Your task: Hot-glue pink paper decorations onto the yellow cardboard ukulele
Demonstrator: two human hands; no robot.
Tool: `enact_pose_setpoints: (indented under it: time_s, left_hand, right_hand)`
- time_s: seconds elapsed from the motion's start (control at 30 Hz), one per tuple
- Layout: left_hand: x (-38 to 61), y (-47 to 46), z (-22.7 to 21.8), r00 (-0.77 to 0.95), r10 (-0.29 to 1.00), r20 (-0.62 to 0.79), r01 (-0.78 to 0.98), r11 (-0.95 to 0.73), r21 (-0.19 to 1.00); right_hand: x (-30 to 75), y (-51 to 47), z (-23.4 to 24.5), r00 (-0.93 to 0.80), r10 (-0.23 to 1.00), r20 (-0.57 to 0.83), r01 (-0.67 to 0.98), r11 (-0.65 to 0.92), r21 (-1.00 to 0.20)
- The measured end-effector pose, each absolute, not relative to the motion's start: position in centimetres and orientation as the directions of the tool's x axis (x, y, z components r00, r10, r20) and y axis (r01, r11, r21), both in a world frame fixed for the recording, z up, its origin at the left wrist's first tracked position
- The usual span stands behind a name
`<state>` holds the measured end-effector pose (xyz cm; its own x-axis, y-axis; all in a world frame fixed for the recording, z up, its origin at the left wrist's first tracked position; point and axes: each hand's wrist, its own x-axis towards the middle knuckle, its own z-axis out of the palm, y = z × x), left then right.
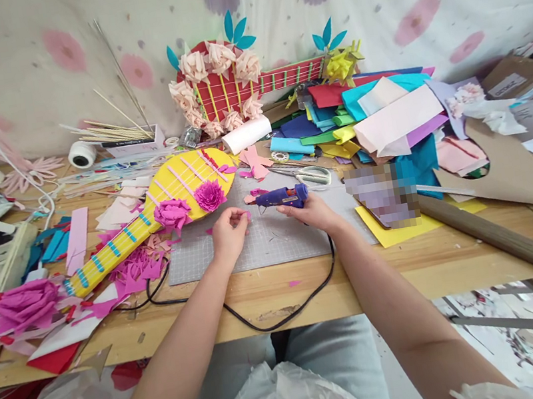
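Note:
My right hand (318, 211) grips a blue hot glue gun (280, 198), its nozzle pointing left over the grey cutting mat (351, 220). A black cord runs from the gun round the mat's front. Just left of the nozzle, my left hand (229, 233) is closed in a pinch on a small magenta paper piece (248, 215), mostly hidden by the fingertips. Behind that hand lies a yellow paper guitar (170, 181) with pink strips, blue frets and strings. Two magenta paper flowers, one of them a fringed flower (210, 195), sit on its body.
Scissors (316, 175) lie behind the glue gun. A red guitar (223, 85) with pale roses leans at the back. Coloured paper (393, 105) is piled at the right, beside a wooden stick (499, 233). Magenta scraps (138, 267) and a large magenta flower (27, 305) lie left.

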<state>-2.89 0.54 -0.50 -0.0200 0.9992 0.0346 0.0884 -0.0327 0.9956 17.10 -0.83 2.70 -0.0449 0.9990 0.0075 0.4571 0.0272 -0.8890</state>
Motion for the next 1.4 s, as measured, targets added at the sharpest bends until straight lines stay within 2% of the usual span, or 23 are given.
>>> enact_pose_setpoints:
  time_s: [0.1,0.2,0.33,0.5,0.63,0.73,0.8,0.9,0.97,1.0,1.03,1.1,1.17,1.2,1.27,1.4]
  left_hand:
    - [-3.0,0.4,-0.5,0.011,0.998,0.06,0.105,-0.061,0.993]
    - [-3.1,0.3,-0.5,0.043,0.996,0.079,0.12,-0.084,0.989]
    - [-3.4,-0.2,0.2,0.091,0.984,0.156,0.185,-0.17,0.968]
    - [-5.2,-0.5,3.5,0.094,0.923,0.374,0.258,-0.385,0.886]
    - [-8.1,0.4,6.9,-0.083,0.911,0.404,0.223,-0.378,0.898]
    - [-11.1,1.5,8.7,-0.211,0.869,0.448,0.319,-0.372,0.872]
    - [-13.0,2.2,9.2,-0.235,0.868,0.437,0.39,-0.327,0.861]
    - [-14.9,3.0,9.3,-0.247,0.909,0.336,0.38,-0.228,0.896]
    - [-15.3,3.2,9.1,-0.233,0.937,0.259,0.354,-0.167,0.92]
    - [-15.3,3.3,8.9,-0.225,0.947,0.229,0.343,-0.143,0.928]
    - [-15.3,3.3,8.8,-0.219,0.953,0.208,0.334,-0.127,0.934]
    - [-15.0,3.4,8.8,-0.217,0.956,0.199,0.313,-0.125,0.942]
    - [-14.7,3.4,8.8,-0.222,0.95,0.218,0.292,-0.148,0.945]
    - [-14.7,3.5,8.9,-0.225,0.947,0.231,0.283,-0.163,0.945]
    - [-14.8,3.6,9.0,-0.228,0.94,0.255,0.271,-0.19,0.944]
    - [-15.3,3.7,9.1,-0.229,0.934,0.272,0.3,-0.198,0.933]
  right_hand:
    - [17.6,-0.5,2.4,0.11,0.994,0.024,0.497,-0.034,-0.867]
    - [18.3,0.2,2.0,0.277,0.959,0.051,0.608,-0.134,-0.782]
    - [18.9,1.3,1.7,0.396,0.915,0.079,0.686,-0.237,-0.688]
    - [19.1,1.7,1.3,0.366,0.913,0.181,0.77,-0.188,-0.609]
    - [19.2,0.9,1.3,0.345,0.9,0.266,0.851,-0.18,-0.494]
    - [19.7,-0.1,2.3,0.326,0.881,0.344,0.909,-0.192,-0.37]
    - [20.0,-0.9,3.5,0.3,0.915,0.269,0.933,-0.222,-0.285]
    - [19.6,-2.1,5.5,0.219,0.97,-0.105,0.952,-0.236,-0.196]
    - [18.2,-2.7,6.5,0.1,0.96,-0.261,0.963,-0.159,-0.218]
    - [17.1,-2.8,6.9,0.015,0.968,-0.25,0.96,-0.084,-0.268]
    - [15.8,-2.8,7.2,-0.081,0.984,-0.16,0.94,0.022,-0.34]
    - [12.6,-2.2,7.7,-0.211,0.967,0.14,0.863,0.252,-0.439]
    - [9.1,-1.0,7.8,-0.222,0.893,0.391,0.805,0.394,-0.443]
    - [7.3,-0.3,7.7,-0.234,0.857,0.459,0.786,0.444,-0.43]
    - [4.3,1.3,7.3,-0.264,0.82,0.507,0.771,0.496,-0.4]
    - [0.9,3.8,5.9,-0.261,0.808,0.528,0.78,0.499,-0.377]
